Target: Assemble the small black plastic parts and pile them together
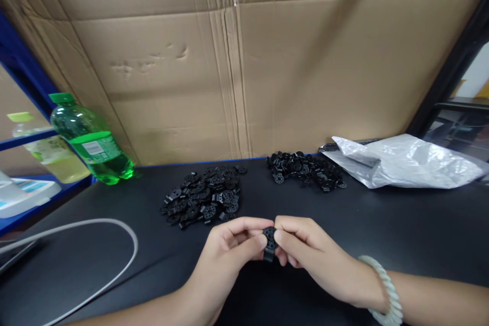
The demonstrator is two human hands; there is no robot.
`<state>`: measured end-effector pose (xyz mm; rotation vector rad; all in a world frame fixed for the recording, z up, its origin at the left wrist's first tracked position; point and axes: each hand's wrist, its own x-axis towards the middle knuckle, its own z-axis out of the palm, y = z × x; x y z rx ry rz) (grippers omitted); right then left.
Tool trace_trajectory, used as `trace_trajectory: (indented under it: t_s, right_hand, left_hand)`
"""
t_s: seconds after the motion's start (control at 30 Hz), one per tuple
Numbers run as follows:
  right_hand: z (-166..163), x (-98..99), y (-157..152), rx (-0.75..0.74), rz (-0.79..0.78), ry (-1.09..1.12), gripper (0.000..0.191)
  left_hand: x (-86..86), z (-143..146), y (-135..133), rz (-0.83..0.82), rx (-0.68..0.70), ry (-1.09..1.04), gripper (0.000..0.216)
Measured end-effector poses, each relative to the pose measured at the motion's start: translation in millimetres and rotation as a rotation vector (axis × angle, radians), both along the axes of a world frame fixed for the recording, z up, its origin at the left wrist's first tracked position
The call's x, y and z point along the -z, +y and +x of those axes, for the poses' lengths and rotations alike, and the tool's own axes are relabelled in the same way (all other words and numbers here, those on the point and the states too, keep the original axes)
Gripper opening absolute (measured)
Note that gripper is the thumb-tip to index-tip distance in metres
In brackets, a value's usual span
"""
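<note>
Between both hands, above the near part of the black table, is a small round black plastic clip (269,238) with holes in its face and a tab pointing down. My left hand (233,247) pinches its left side with thumb and forefinger. From the right, my right hand (311,254) grips the other edge, thumb on the face; its other fingertips are partly hidden behind the piece. A heap of similar black clips (206,196) lies just beyond my left hand. Farther back, to the right, sits a second pile of black parts (305,169).
A white plastic bag (412,160) lies at the back right. At the left, a green bottle (93,142) leans near a blue rack (23,61) that holds a yellowish bottle (53,153). A grey cable (126,229) loops over the table (382,229). Cardboard (171,86) stands behind.
</note>
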<state>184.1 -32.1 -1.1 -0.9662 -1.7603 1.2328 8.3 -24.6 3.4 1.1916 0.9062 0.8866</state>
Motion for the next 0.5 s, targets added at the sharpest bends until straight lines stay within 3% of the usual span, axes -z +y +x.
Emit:
trace_trajectory:
  t_s: [0.13, 0.27, 0.4, 0.5]
  right_hand:
    - [2, 3.0, 1, 0.001, 0.003, 0.008, 0.037]
    - [4, 6.2, 3, -0.023, -0.093, 0.074, 0.037]
    - [3, 6.4, 3, -0.014, -0.171, 0.111, 0.034]
    - [3, 6.0, 4, -0.015, -0.186, 0.120, 0.035]
  left_hand:
    - [-2.3, -1, 1, 0.137, -0.040, 0.114, 0.021]
    - [-24.3, -11, 15, 0.473, -0.078, 0.327, 0.021]
    - [-55.5, -37, 46, 0.930, -0.176, 0.787, 0.017]
    - [-64.3, -56, 68, 0.998, -0.066, 1.106, 0.019]
